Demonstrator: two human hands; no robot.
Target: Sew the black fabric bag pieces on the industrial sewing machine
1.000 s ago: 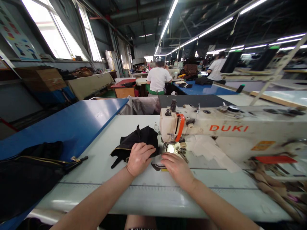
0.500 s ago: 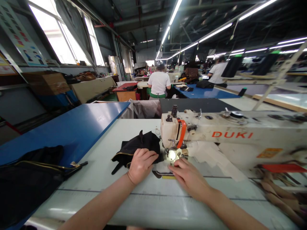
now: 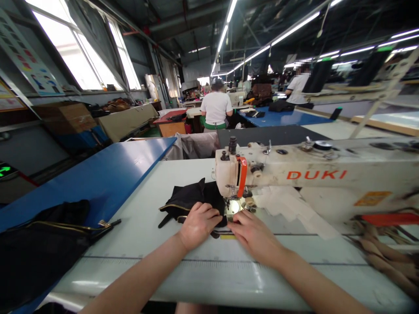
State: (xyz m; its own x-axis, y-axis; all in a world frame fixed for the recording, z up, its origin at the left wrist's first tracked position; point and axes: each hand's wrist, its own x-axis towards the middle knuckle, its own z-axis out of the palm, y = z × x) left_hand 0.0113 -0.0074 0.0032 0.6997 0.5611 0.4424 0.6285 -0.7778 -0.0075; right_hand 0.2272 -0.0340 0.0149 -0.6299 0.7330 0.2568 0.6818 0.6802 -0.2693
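Observation:
A black fabric bag piece with a gold zipper lies bunched on the machine bed, left of the needle. My left hand is closed on its near right part, fingers curled over the cloth. My right hand is pinched at the right edge of the same cloth, just in front of the presser foot; its fingertips partly hide what they hold. Both hands are close together below the lit needle area of a DUKI sewing machine.
Another black bag with a gold zipper lies at left, partly over the blue table. Pale paper-like pieces rest under the machine arm. A ruler strip crosses the near tabletop. A seated person works ahead.
The black bag piece has shifted right, toward the needle, with my left hand moving along. My right hand has come slightly left, so the two hands are nearer each other.

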